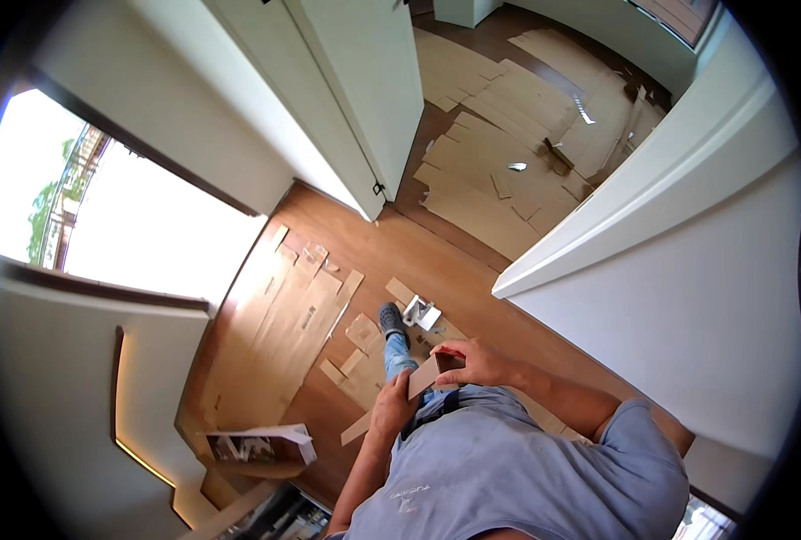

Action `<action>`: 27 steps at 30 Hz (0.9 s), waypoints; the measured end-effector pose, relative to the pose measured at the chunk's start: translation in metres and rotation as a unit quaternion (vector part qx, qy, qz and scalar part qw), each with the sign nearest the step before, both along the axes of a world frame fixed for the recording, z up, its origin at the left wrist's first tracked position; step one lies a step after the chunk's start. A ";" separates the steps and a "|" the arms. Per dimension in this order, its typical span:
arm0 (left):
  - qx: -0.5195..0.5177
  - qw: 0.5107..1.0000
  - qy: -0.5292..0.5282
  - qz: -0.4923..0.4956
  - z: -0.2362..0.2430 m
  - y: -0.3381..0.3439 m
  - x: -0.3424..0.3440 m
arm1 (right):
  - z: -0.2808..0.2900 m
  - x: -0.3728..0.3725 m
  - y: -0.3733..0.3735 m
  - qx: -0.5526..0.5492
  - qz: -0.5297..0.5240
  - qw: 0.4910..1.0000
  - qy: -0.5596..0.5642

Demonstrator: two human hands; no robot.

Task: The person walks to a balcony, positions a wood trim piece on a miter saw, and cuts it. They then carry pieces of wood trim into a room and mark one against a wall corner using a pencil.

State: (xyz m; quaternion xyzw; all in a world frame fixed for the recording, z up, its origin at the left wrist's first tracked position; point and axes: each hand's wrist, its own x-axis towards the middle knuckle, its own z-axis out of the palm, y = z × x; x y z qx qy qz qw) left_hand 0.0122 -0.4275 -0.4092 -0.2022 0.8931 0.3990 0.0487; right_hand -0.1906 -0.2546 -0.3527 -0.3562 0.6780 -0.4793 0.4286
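In front of my waist is a long, narrow brown strip (425, 376), which slants from lower left to upper right. It looks like a trim board or folded profile; its dark inner side shows at the upper end. My left hand (391, 407) is closed around its middle, and the lower end sticks out past the wrist. At the upper end my right hand (479, 362) grips the strip with bent fingers. A small red patch shows by those fingertips, too small to name.
Cardboard sheets (283, 333) cover parts of the wooden floor. A small white box (422, 312) lies beside my shoe. An open carton (261, 450) stands at lower left. A white door (355, 81) stands ahead, and a white wall edge (508, 283) is close on the right.
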 end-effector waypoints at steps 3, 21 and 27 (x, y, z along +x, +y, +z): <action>0.011 1.000 -0.013 -0.026 0.004 -0.055 -0.072 | -0.015 -0.042 -0.047 0.008 -0.056 0.998 0.024; 0.091 0.963 0.027 -0.252 -0.077 -0.185 -0.570 | 0.023 -0.462 -0.139 0.197 -0.181 0.954 0.134; 0.100 0.951 0.079 -0.281 -0.074 -0.170 -0.783 | 0.055 -0.654 -0.116 0.176 -0.170 0.952 0.187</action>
